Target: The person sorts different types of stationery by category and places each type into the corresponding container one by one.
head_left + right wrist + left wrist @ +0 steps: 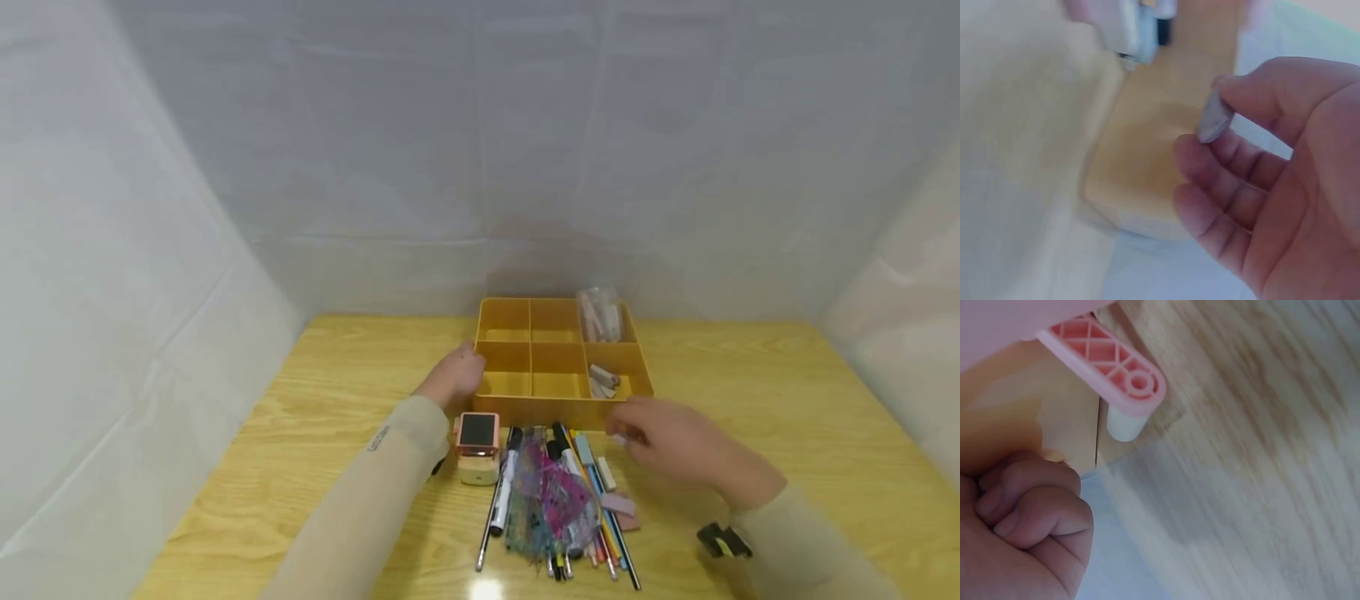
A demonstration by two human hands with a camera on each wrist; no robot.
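A yellow tray (495, 410) with six compartments stands mid-table. My left hand (455, 375) rests against its left front corner, and in the left wrist view its fingers (1029, 509) are curled into a fist beside the yellow wall (997, 419), with nothing seen inside them. My right hand (624, 435) hovers at the tray's front right corner. It pinches a small grey piece (1213, 119) between thumb and fingertips, seen in the right wrist view above the tray's corner (1135, 181). Small grey pieces (603, 382) lie in the front right compartment.
A heap of pens and markers (555, 492) lies in front of the tray, with pale eraser blocks (619, 505) at its right. A small pink gadget (477, 443) sits by my left forearm. A clear bag (600, 315) stands in the back right compartment. White sheets wall in the table.
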